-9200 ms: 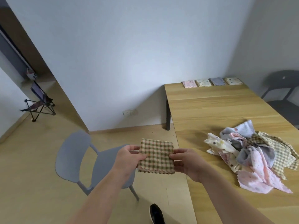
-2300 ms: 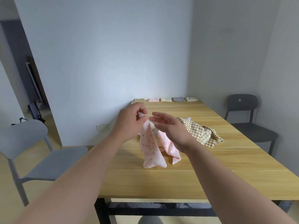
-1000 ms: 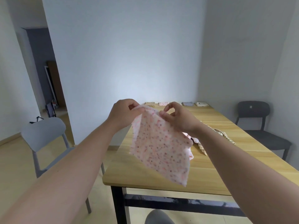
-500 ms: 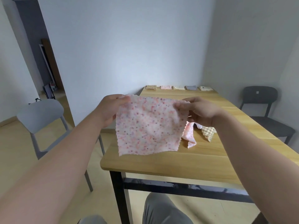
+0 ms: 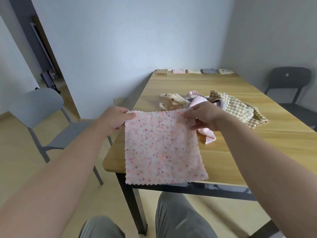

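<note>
A pink speckled cloth point(image 5: 161, 148) with a zigzag edge hangs flat and spread out over the near corner of the wooden table point(image 5: 240, 152). My left hand point(image 5: 114, 120) pinches its top left corner. My right hand point(image 5: 204, 117) pinches its top right corner. Behind the cloth a loose pile of crumpled cloths point(image 5: 223, 107) lies on the table, with checked, pink and spotted pieces. Along the far edge of the table lies a row of several folded cloths point(image 5: 193, 71).
A grey chair point(image 5: 42, 114) stands to the left of the table. A dark chair point(image 5: 288, 85) stands at the right side. My knees in grey trousers point(image 5: 180, 219) show below the table's near edge. A doorway opens at the far left.
The cloth has gone from bunched between my hands to stretched out flat by its top corners. It now hangs lower, over the table's near corner, and my view has tilted down.
</note>
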`<state>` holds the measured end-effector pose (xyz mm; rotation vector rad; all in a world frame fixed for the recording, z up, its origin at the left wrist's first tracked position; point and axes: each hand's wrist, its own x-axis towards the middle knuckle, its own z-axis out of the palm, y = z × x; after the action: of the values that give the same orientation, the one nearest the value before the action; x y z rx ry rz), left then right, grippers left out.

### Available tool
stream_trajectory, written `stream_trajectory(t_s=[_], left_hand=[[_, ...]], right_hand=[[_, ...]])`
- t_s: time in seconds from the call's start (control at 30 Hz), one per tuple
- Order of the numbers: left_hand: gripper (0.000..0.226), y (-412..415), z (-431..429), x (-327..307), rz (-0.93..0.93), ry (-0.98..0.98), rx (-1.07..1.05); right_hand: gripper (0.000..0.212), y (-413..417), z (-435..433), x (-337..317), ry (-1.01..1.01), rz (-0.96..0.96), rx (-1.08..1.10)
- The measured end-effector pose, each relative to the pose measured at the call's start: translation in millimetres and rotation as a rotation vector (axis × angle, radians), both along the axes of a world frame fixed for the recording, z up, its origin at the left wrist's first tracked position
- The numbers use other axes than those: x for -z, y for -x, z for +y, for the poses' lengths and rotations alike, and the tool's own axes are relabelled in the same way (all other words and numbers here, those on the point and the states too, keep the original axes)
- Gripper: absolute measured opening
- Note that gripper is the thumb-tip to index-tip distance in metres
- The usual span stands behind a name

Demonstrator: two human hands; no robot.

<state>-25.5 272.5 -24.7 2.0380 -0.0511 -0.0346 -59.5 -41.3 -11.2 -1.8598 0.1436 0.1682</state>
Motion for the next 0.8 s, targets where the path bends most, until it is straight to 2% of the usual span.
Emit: stream_trajectory(t_s=[0.07, 0.13, 0.23, 0.33, 0.5, 0.8], left_hand=[[0.021, -3.9, -0.4, 8.4, -0.062, -0.103, -0.027], [0.019, -8.9, -2.3, 13.8, -0.106, -0.123, -0.072], [0.012, -10.9, -9.2, 19.5, -0.098, -0.051, -0.101], [0.016, -9.8, -12.5, 23.7, -0.082, 0.072, -0.097], [0.015, -2.9, -11.4, 41.0, -0.163, 0.047, -0.064], [0.011, 15.2, -5.2, 47.6, -0.201, 0.025, -0.025]], right_hand=[[0.003, -5.6, 4.5, 10.9, 0.027, -0.041, 0.032], [0.006, -9.9, 9.3, 18.9, 0.078, -0.095, 0.04], [0.007, -13.1, 11.4, 29.2, 0.152, -0.159, 0.05], [0.006, -12.4, 10.2, 36.8, 0.215, -0.227, 0.069], [0.016, 2.2, 5.6, 50.2, 0.418, -0.356, 0.11], [0.015, 20.3, 4.7, 54.2, 0.431, -0.346, 0.146]])
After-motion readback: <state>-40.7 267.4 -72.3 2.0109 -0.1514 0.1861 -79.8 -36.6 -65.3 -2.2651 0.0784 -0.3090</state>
